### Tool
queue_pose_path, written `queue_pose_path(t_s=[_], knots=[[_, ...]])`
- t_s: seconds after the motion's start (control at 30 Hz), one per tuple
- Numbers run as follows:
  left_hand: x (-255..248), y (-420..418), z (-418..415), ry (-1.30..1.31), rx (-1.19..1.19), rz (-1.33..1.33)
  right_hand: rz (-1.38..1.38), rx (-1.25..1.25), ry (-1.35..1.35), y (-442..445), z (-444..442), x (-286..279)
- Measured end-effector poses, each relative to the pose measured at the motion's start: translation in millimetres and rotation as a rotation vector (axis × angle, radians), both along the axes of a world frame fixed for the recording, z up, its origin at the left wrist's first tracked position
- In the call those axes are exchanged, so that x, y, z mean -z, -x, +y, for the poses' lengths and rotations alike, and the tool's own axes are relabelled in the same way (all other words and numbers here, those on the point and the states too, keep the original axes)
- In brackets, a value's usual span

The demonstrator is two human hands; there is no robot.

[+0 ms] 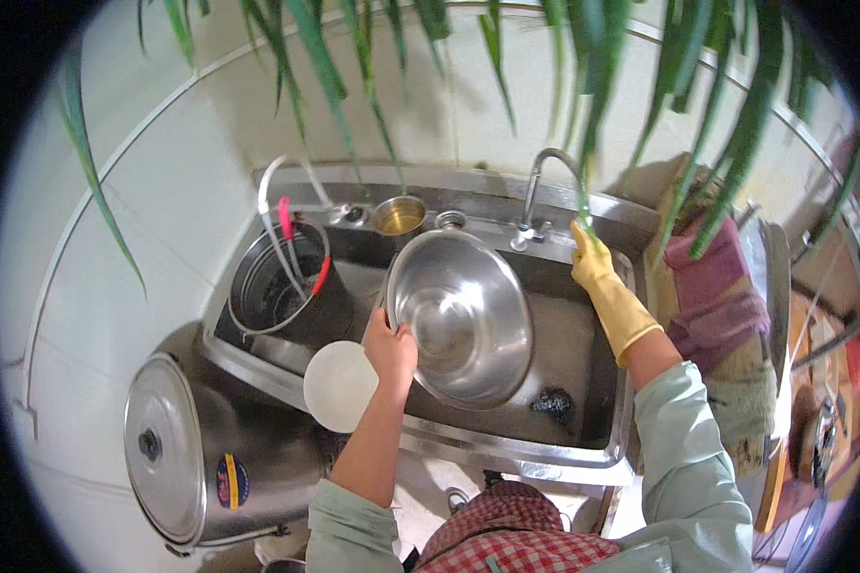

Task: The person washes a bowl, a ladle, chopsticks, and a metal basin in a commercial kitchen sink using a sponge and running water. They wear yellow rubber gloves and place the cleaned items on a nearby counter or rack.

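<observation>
My bare left hand (392, 351) grips the near left rim of a large stainless steel basin (465, 322), which is tilted over the sink (516, 455). My right hand (593, 258), in a yellow rubber glove, is closed at the end of the curved metal faucet (533, 190); green leaves partly cover the fingers, so what they grip is unclear. A round white bowl or lid (340, 387) lies beside my left wrist at the sink's front edge. A dark scouring pad (553, 405) rests on the sink bottom.
At the sink's left stands a black bucket (315, 308) with a white hose. A metal cup (400, 215) with yellowish liquid sits on the back ledge. A big lidded metal pot (258, 458) is at lower left. Cloths (716, 294) lie at right. Long green leaves (602, 79) hang overhead.
</observation>
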State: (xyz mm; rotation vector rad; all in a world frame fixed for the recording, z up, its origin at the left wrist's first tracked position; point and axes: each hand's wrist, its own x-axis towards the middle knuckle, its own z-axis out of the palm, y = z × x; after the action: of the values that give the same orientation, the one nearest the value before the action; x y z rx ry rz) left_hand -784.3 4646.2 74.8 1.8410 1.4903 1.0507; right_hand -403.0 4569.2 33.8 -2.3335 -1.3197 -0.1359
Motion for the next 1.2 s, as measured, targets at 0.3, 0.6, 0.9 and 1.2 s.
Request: queue_pose_path(t_s=[0.3, 0.6, 0.9, 1.2], knots=[[71.9, -4.2, -24.4, 0.345, -0.027, -0.395, 0.600, -0.527, -0.075, -40.4, 30.5, 56.6], [98.1, -42.2, -59.8, 0.306, 0.063, -0.099, 0.436, -0.239, 0.592, 121.6, -162.6, 180.4], [129.4, -45.1, -65.2, 0.183, 0.362, 0.077, 0.211, 0.094, 0.888, 125.8, -140.1, 118.2], [154.7, -62.4, -92.6, 0.306, 0.437, 0.305, 0.382, -0.286, 1.071, 145.0, -117.3, 167.5]])
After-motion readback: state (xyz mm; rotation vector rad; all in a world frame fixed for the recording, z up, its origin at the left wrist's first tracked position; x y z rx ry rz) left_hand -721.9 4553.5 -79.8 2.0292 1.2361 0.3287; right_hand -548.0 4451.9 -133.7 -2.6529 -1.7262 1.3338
